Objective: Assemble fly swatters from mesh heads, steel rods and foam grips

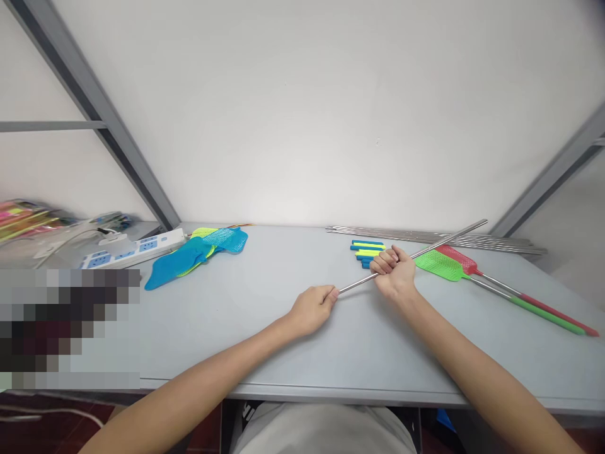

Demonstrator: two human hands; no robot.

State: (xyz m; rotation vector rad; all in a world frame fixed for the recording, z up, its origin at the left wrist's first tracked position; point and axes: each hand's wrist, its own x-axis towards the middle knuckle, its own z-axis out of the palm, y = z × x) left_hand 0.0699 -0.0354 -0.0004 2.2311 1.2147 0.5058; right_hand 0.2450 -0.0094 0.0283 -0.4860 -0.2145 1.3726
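A thin metal rod (444,241) slants up to the right above the table, held in both hands. My left hand (314,309) is closed round its lower end, which is hidden in the fingers. Farther up, my right hand (394,272) wraps round the rod with the palm side turned up. Behind that hand lie several blue and yellow handle sleeves (363,253), partly covered by it. To its right rest a green fly swatter (442,265) and a red fly swatter (463,260), their coloured handles pointing toward the right front.
Several metal rods (501,243) lie along the wall. Blue and yellow swatter heads (177,260) are piled at left, beside a white power strip (142,248). Bagged colourful items (28,221) sit farther left. Grey frame posts (118,139) rise at both sides.
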